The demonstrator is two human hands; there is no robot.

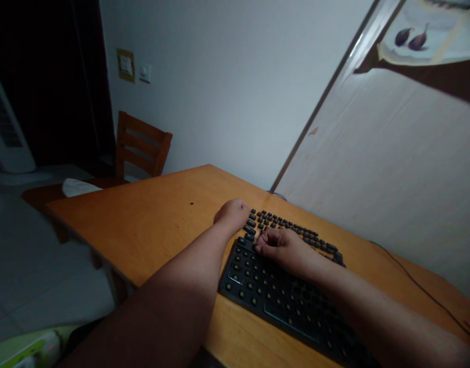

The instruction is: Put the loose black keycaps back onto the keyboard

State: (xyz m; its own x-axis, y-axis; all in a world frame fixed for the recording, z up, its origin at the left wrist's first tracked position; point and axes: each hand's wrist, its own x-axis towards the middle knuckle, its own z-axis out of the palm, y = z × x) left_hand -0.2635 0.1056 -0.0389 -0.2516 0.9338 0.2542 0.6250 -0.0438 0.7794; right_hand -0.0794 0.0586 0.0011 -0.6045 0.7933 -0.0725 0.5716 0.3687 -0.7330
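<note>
A black keyboard [253,291] lies on the table with most of its keycaps off, baring rows of switches. Beyond it, loose black keycaps [284,223] are laid out in rows on the wood. My left hand [232,212] is closed, resting on the table by the left end of those keycaps; whatever its fingers hold is hidden. Over the keyboard's far left part, my right hand [281,248] makes a pinch with thumb and forefinger, close to a few keycaps at the keyboard's back edge. Anything between those fingertips is too small to make out.
The wooden table [154,220] has a small dark bit [192,203] on its left part. A wooden chair [142,145] stands past the far left edge. Cables [415,286] run along the wall side at the right.
</note>
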